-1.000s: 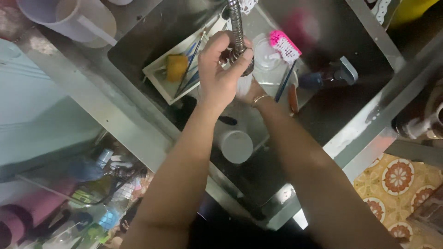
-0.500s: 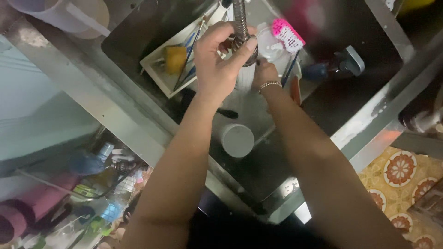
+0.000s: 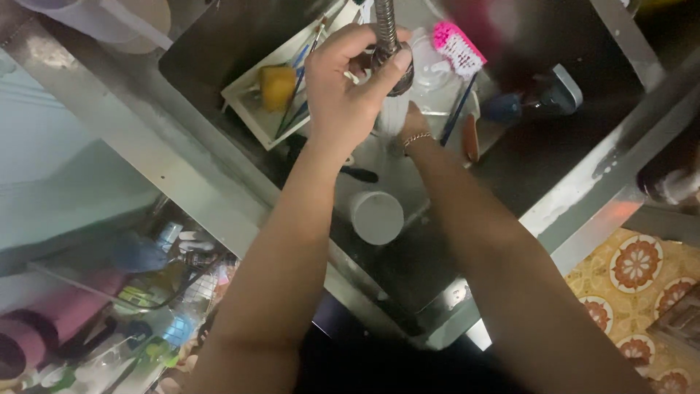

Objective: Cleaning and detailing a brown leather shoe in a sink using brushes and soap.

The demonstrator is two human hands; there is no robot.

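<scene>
The left hand (image 3: 343,95) has its grip closed around the tap head (image 3: 394,66) over the sink (image 3: 219,44), water running. The right hand (image 3: 412,124) sits under the stream, its grip hidden. Rinsing looks underway; a white cup (image 3: 376,217) and pink brush (image 3: 458,45) wait unwashed.

Pink brush (image 3: 458,45), yellow sponge (image 3: 277,85)

One head-worn camera looks steeply down into a steel sink (image 3: 219,44) from close above. The forearms enter from 6 o'clock and reach toward 12 o'clock. The sink's edges run diagonally, so the view is rotated. No second view exists to overlap.
</scene>
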